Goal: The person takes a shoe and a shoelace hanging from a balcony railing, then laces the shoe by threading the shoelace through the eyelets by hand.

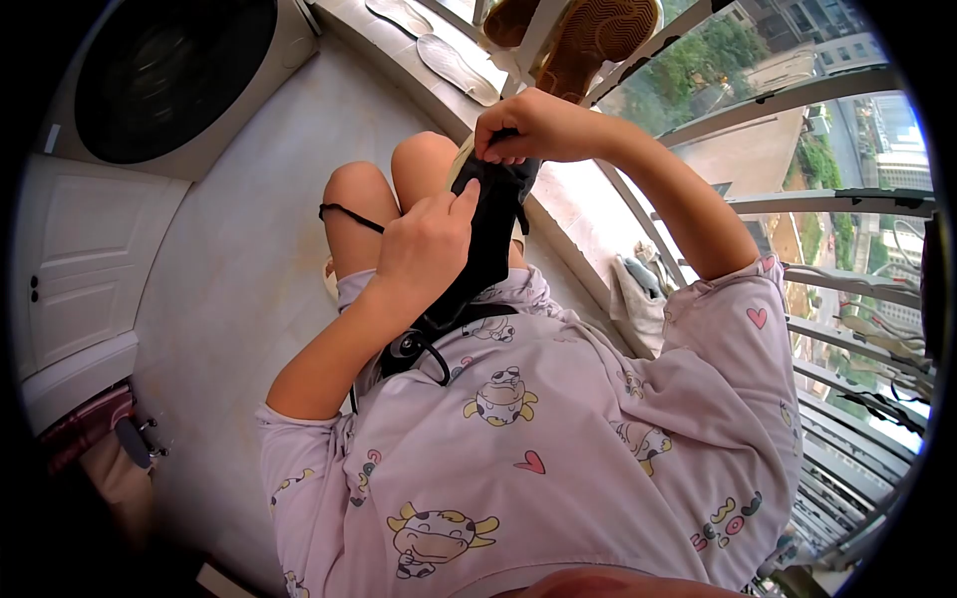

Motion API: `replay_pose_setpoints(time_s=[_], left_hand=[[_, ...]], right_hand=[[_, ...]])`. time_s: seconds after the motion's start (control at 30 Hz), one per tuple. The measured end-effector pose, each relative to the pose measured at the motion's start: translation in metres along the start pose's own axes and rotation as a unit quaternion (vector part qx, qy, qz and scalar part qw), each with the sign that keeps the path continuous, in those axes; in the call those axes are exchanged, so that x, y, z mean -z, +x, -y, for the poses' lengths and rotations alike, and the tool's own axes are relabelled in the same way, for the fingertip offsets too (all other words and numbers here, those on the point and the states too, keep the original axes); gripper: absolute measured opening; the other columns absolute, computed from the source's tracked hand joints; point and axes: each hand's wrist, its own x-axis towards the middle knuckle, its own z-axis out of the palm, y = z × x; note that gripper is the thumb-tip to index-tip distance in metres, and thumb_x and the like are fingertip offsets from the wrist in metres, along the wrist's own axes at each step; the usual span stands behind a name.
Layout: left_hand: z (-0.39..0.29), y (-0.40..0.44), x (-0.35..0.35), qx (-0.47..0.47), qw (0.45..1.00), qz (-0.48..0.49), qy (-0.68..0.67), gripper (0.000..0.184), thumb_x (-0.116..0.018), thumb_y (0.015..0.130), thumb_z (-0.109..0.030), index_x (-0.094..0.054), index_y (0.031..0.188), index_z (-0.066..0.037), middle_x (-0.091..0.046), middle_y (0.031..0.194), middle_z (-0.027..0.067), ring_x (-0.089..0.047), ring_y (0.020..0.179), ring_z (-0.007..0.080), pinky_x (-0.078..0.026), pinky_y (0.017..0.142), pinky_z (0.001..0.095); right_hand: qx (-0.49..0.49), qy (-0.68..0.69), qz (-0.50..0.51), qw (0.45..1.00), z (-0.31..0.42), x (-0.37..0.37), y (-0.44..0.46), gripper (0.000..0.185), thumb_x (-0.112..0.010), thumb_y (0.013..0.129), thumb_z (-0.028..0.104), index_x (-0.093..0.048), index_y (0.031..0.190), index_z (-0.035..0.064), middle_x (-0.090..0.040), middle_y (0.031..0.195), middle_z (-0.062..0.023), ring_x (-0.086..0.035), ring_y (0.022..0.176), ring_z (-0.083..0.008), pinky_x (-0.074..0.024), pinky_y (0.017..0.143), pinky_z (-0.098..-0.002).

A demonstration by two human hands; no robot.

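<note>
A black shoe [490, 214] with a pale sole edge rests between my knees, its toe end hidden below my hands. My left hand [427, 239] is closed against its near side, with the index finger stretched onto the dark upper. Above it, my right hand [538, 125] pinches a black lace at the shoe's opening; the fingertips partly cover it. One length of black shoelace [351, 213] lies over my knee and runs behind my left hand. A black device [407, 347] with a looped cable sits at my waist.
Two pale insoles [454, 70] lie on the window ledge. Brown-soled shoes [603, 45] lean at the railing [778, 105]. Crumpled cloth [640, 294] lies farther along the ledge. A front-loading washer [164, 164] and a white cabinet [85, 259] stand to the left.
</note>
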Motion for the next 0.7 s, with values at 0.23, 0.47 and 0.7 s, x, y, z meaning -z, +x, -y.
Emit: replay_pose_setpoints(time_s=[0.23, 0.47, 0.7], left_hand=[[0.000, 0.000, 0.000, 0.000, 1.000, -0.009, -0.014, 0.029, -0.061, 0.082, -0.012, -0.062, 0.111, -0.008, -0.054, 0.068, 0.0047, -0.057, 0.062, 0.0199, -0.048, 0.055, 0.0333], [0.007, 0.001, 0.000, 0.018, 0.998, -0.026, -0.052, 0.024, -0.060, 0.084, -0.013, -0.062, 0.108, -0.008, -0.056, 0.070, 0.0061, -0.058, 0.062, 0.0228, -0.047, 0.055, 0.0348], [0.024, 0.004, -0.001, 0.056, 0.990, -0.012, -0.131, 0.022, -0.057, 0.087, -0.015, -0.063, 0.106, -0.007, -0.064, 0.083, 0.0107, -0.063, 0.073, 0.0277, -0.051, 0.061, 0.0369]], right_hand=[[0.066, -0.122, 0.014, 0.990, -0.001, -0.006, 0.009, 0.009, -0.059, 0.085, 0.010, -0.059, 0.085, 0.0010, -0.060, 0.080, -0.0089, -0.059, 0.074, -0.0242, -0.0465, 0.068, -0.0335], [0.100, -0.136, -0.004, 0.986, 0.001, -0.016, 0.014, 0.012, -0.061, 0.080, 0.009, -0.063, 0.091, 0.0035, -0.062, 0.086, -0.0100, -0.059, 0.082, -0.0272, -0.0464, 0.073, -0.0371], [0.235, -0.305, -0.156, 0.910, 0.007, -0.020, 0.010, 0.012, -0.065, 0.077, 0.009, -0.066, 0.090, 0.0092, -0.063, 0.088, -0.0077, -0.058, 0.086, -0.0249, -0.0462, 0.072, -0.0356]])
